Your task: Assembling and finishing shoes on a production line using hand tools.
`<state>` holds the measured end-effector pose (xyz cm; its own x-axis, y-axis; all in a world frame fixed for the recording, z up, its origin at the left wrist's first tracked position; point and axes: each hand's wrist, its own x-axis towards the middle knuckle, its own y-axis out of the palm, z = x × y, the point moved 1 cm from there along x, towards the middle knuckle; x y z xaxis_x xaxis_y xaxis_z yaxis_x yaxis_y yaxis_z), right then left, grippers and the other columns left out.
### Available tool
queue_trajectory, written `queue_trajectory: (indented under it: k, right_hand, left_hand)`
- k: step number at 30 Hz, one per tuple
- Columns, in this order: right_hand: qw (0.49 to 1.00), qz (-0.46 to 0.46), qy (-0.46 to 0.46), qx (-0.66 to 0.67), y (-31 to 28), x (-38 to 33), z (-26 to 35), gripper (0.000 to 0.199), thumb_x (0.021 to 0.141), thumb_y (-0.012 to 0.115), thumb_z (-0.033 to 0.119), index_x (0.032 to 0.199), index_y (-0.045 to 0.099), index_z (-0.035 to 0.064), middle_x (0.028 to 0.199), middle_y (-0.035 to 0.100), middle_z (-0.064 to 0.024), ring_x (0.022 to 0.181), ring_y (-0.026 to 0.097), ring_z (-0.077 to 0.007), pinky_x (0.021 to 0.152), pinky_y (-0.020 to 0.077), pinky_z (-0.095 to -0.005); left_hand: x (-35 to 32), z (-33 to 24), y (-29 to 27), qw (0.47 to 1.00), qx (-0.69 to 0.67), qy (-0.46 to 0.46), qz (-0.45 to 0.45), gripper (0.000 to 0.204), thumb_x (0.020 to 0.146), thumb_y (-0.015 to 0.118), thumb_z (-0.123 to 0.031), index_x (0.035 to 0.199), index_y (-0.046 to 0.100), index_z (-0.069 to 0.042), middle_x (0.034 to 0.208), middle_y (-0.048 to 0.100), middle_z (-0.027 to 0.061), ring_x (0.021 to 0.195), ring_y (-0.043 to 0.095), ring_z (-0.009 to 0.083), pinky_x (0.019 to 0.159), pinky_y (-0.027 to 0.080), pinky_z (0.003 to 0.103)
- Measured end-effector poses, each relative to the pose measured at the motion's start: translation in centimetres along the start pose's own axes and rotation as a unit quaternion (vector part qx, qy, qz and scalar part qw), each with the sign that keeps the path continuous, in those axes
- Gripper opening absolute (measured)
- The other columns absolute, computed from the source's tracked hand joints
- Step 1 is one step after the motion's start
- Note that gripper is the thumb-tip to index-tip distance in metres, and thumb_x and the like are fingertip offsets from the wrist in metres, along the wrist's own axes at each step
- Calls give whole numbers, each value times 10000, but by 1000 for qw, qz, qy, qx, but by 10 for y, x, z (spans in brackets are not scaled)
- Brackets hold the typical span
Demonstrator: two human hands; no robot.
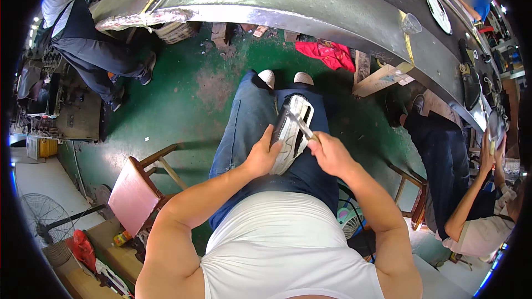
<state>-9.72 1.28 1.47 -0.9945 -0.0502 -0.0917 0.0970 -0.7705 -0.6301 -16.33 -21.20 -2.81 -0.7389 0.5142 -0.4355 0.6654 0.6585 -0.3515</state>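
At frame centre, a white shoe upper (291,133) is clamped on the lap by the left hand (260,158); the right hand (327,152) is closed on a metal tool (302,126). A slip of that tool could gouge the upper or strike the left fingers.

The shoe (292,133) is white with black trim and dark line markings on its side. Under it the jeans (249,127) are blue. Left of the shoe, the floor (183,88) is green with worn brownish patches; the stool (133,195) is reddish-pink. Beyond the shoe lies a red cloth (328,53).
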Motion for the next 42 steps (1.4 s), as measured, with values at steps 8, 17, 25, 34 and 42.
queue_trajectory:
  k: [8, 17, 25, 34, 42]
  right_hand:
    - [1000, 22, -3, -20, 9, -11, 18, 387, 1029, 490, 337, 879, 576, -10, 819, 655, -239, 781, 627, -465, 708, 490, -524]
    - [986, 123, 100, -59, 9, -26, 7, 400, 1035, 467, 346, 915, 604, -10, 829, 681, -217, 810, 660, -425, 730, 508, -508]
    - [961, -83, 135, 228, 10, -70, -28, 377, 1054, 459, 321, 1004, 629, -11, 755, 670, -87, 671, 640, -170, 660, 513, -322]
    - [973, -30, 133, 185, -4, -69, -24, 290, 953, 609, 205, 1136, 600, -21, 904, 676, -77, 773, 637, -153, 723, 517, -308]
    - [972, 119, 168, 115, -29, -46, 5, 248, 938, 614, 186, 1104, 589, 3, 886, 655, -178, 833, 646, -338, 777, 507, -395]
  left_hand:
    - [11, 13, -3, 998, -47, 23, 18, 742, 952, 643, -231, 1524, 282, 74, 1445, 483, 311, 1341, 504, 361, 1122, 376, 359]
    - [6, -22, -24, 983, 87, -27, 156, 1143, 781, 783, -222, 1591, -8, -65, 1306, 564, 349, 1232, 576, 412, 1065, 436, 394]
    - [9, -98, -87, 970, 38, 213, -107, 545, 788, 788, -60, 1251, 518, 39, 1081, 682, 188, 1010, 673, 208, 866, 543, 335]
    - [102, -88, -36, 996, -82, -11, -16, 470, 887, 757, -230, 1212, 584, 62, 1071, 689, 126, 906, 648, 177, 829, 534, 328]
    - [28, -41, -9, 978, 165, 120, -46, 392, 914, 628, -228, 1228, 615, 6, 990, 678, 298, 939, 682, 414, 844, 540, 469]
